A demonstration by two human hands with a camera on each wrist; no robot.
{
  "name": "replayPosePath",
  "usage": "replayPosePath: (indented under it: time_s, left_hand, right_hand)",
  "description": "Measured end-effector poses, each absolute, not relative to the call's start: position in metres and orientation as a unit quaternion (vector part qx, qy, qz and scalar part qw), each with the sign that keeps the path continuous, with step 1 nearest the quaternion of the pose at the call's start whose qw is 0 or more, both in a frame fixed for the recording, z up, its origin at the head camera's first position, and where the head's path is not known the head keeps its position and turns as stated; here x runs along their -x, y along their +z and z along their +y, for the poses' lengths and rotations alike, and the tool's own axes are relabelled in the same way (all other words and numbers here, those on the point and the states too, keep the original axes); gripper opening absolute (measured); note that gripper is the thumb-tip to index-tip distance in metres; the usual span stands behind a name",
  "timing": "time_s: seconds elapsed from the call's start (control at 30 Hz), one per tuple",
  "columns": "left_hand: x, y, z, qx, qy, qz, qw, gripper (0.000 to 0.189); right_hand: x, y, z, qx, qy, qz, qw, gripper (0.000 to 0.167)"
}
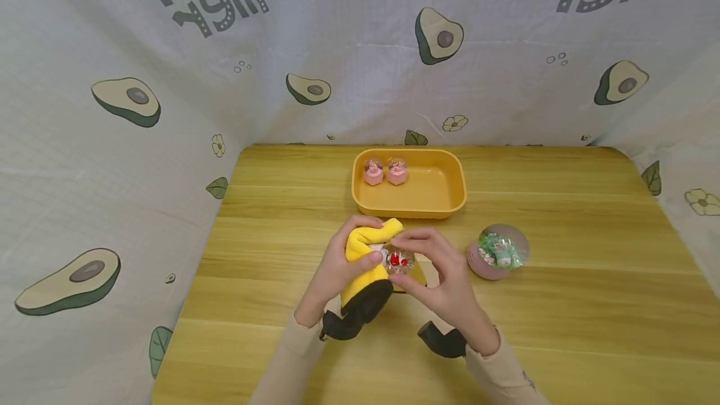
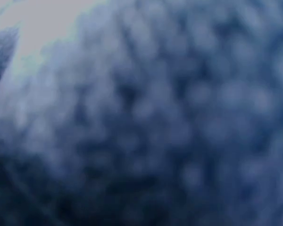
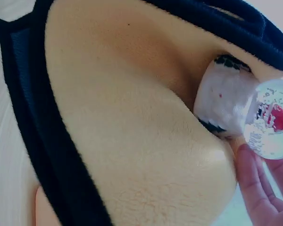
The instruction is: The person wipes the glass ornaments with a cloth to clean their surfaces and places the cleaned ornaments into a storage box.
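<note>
In the head view my left hand (image 1: 350, 261) grips a yellow cloth (image 1: 360, 244) with a black border, bunched against a small snow globe (image 1: 398, 260). The globe lies on its side, its clear dome pointing right with a red figure inside. My right hand (image 1: 441, 270) holds the dome between thumb and fingers. Seen from the right wrist, the globe's white base (image 3: 226, 99) with dark trim nestles in a fold of the cloth (image 3: 127, 108), and the right fingers (image 3: 254, 183) touch the dome. Blurred fuzzy fabric (image 2: 155, 108) fills the left wrist view.
Behind the hands stands a yellow tray (image 1: 435, 210) holding two small pink globes (image 1: 374, 172). A larger snow globe (image 1: 497, 251) with a pink base and green contents sits tilted to the right of my right hand. A printed curtain (image 1: 360, 49) hangs behind the wooden table (image 1: 562, 330).
</note>
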State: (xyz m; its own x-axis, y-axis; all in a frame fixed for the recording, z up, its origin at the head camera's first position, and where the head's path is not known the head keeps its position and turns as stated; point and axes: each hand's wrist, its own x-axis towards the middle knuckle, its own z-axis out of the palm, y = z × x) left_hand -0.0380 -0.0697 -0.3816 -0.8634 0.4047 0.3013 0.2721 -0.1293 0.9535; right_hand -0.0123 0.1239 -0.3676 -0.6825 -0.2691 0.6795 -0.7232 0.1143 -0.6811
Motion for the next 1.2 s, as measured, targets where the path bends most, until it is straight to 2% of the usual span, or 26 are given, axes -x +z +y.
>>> replayPosePath:
  time_s: [0.23,0.4,0.53,0.83,1.0,1.2]
  left_hand:
    - [0.039,-0.387,-0.07,-0.248,0.709,0.651,0.109,0.064]
    - [0.039,-0.389,-0.069,-0.25,0.712,0.644,0.127,0.075]
    - [0.037,-0.389,-0.068,-0.243,0.708,0.652,0.119,0.081]
    - [0.034,-0.394,-0.077,-0.21,0.705,0.673,0.071,0.078]
    - [0.034,-0.393,-0.081,-0.209,0.708,0.672,0.062,0.075]
    - [0.032,-0.393,-0.084,-0.206,0.707,0.674,0.059,0.075]
  right_hand:
    - [0.015,-0.37,0.125,-0.382,0.551,-0.707,0.227,0.04]
    - [0.015,-0.372,0.126,-0.382,0.631,-0.651,0.177,0.052]
    - [0.016,-0.372,0.126,-0.359,0.702,-0.595,0.157,0.053]
    - [0.025,-0.367,0.128,-0.316,0.736,-0.554,0.229,0.053]
    - [0.033,-0.37,0.129,-0.257,0.748,-0.566,0.232,0.055]
    - [0.054,-0.378,0.133,-0.177,0.757,-0.585,0.233,0.046]
